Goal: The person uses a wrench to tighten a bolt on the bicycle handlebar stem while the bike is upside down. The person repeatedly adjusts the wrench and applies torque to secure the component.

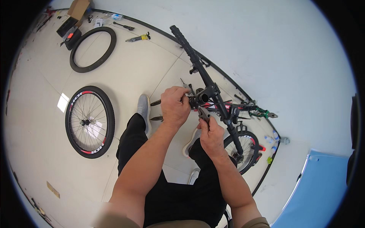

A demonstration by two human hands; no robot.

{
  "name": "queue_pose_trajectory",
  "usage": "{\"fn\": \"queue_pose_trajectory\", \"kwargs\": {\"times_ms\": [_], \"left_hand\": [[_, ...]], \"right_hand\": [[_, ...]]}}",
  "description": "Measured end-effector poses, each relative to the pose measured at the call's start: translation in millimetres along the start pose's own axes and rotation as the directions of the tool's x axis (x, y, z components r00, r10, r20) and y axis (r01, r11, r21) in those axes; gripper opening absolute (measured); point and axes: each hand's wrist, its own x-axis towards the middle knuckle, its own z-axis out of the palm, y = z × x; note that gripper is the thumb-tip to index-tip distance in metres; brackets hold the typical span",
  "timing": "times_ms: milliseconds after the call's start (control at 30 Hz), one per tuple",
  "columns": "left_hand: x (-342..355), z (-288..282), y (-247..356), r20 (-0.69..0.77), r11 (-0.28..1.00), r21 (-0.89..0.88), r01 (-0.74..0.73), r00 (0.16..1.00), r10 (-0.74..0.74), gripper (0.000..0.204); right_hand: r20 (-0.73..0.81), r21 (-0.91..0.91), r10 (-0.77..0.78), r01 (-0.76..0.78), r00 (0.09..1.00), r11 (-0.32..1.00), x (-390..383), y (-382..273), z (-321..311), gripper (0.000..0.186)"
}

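Note:
In front of me a black and red bicycle frame [220,106] stands without its front wheel. Its black handlebar [197,64] runs from upper left to lower right through the stem [211,91]. My left hand [175,106] is closed beside the round end of the head tube [200,98], above the two dark fork legs [156,118]. What its fingers grip is hidden; a small grey piece with a thin tip shows past them. My right hand [212,138] grips a grey pliers-like tool [204,114], its head just below the head tube.
On the floor to my left lie a spoked wheel with tyre [110,117] and a bare tyre [111,49]. Farther back are a yellow-black tool [143,37], a black tool [124,26] and a cardboard box [78,10]. A wall [273,45] borders the right, with bottles [269,139] near it.

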Motion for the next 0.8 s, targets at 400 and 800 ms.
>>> {"fn": "queue_pose_trajectory", "kwargs": {"times_ms": [400, 800], "left_hand": [[2, 0, 4, -0.028, 0.999, 0.047, -0.021, 0.999, 0.022, 0.016], [4, -6, 3, -0.027, 0.979, 0.162, -0.12, 0.992, 0.126, 0.017]], "right_hand": [[-0.044, -0.186, -0.074, 0.065, 0.996, 0.98, 1, 9, -3, 0.031], [-0.063, -0.125, -0.12, 0.111, 0.991, 0.986, 9, 15, -1, 0.033]]}}
